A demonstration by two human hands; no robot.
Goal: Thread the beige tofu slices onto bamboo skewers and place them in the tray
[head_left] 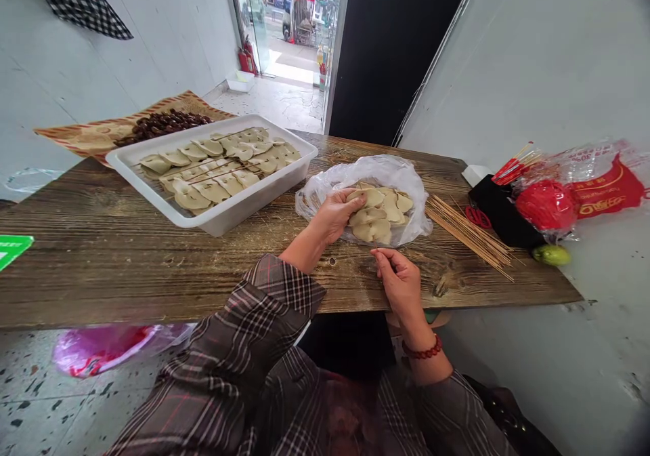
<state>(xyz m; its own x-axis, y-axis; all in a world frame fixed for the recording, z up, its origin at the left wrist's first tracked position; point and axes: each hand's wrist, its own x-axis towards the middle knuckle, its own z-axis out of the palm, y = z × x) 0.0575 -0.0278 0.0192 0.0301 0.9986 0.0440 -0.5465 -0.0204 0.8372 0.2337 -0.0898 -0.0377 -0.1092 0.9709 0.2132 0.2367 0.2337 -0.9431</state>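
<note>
My left hand (335, 215) is closed on a pale round slice at the left side of a clear plastic bag (317, 181). More pale slices (391, 205) lie piled in the bag. My right hand (399, 276) is just below the bag, thumb and fingertips pinched together; whatever it holds, if anything, is too small to make out. To the left stands a white tray (223, 215) with rows of skewered slices (218, 178). Right of the bag, thin wooden sticks (472, 236) lie loose on the table.
The wooden table (152, 273) holds a heap of dark red pieces (167, 125) on patterned paper behind the tray. Red scissors (477, 217), a black box, red plastic packages (546, 205) and a green fruit (552, 255) are at the right end. A pink bag-lined bin (101, 347) stands below.
</note>
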